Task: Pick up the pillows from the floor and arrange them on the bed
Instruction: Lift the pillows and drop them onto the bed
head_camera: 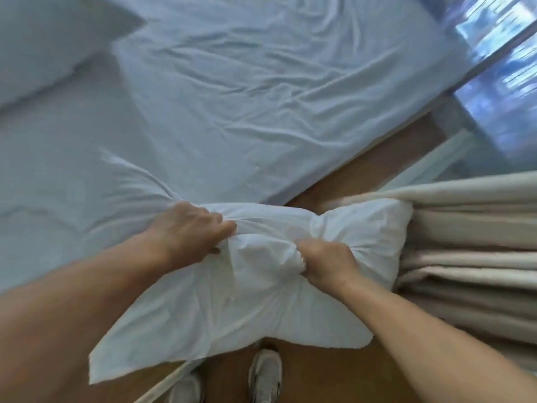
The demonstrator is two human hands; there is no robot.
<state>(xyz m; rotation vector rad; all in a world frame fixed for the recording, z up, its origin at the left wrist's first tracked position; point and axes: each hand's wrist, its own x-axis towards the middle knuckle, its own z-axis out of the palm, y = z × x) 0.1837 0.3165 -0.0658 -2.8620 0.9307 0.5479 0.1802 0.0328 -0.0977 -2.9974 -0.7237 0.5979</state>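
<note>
Both bare forearms reach forward and down, converging toward the middle. The left hand point(193, 228) lies knuckles-up with fingers curled closed in a bunched grip, and the right hand point(327, 261) is clenched likewise, its fingers tucked under, just beside the left.

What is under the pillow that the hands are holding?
Under the held pillow show wooden floor and two shoes. Its left end overlaps the bed; the floor directly beneath it is covered.

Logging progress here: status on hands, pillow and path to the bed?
Left hand and right hand both gripping white pillow, held above floor. Second pillow already on bed. Curtain touching pillow's right end.
</note>
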